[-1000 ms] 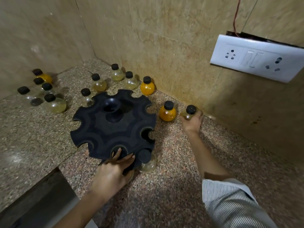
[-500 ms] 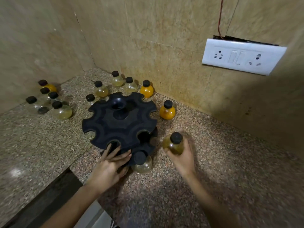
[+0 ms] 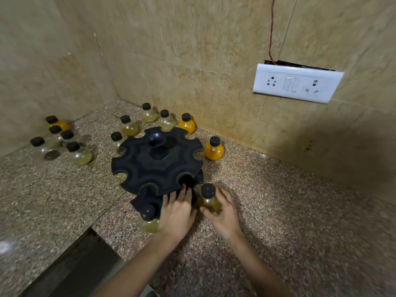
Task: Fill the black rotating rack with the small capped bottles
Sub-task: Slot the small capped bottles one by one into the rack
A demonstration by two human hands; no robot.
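The black rotating rack (image 3: pixel 147 166) stands on the granite counter (image 3: pixel 289 211), its upper notched disc empty. One yellowish capped bottle (image 3: pixel 148 219) sits in a lower-tier slot at the front. My left hand (image 3: pixel 176 211) rests on the lower tier just right of that bottle, fingers spread against the rack. My right hand (image 3: pixel 224 213) grips a dark-yellow bottle (image 3: pixel 209 200) with a black cap, held upright right beside the rack's front right edge. An orange bottle (image 3: pixel 214 148) stands to the rack's right.
Several more capped bottles stand behind the rack near the wall (image 3: pixel 165 121) and in a group at the far left (image 3: pixel 62 138). A white switch plate (image 3: pixel 296 83) hangs on the right wall. The counter drops off at a dark edge (image 3: pixel 70 266) in front left.
My right hand carried the bottle from the wall side over to the rack's front right edge. My left hand slid right along the lower tier, and the rack turned so the seated bottle sits further left.
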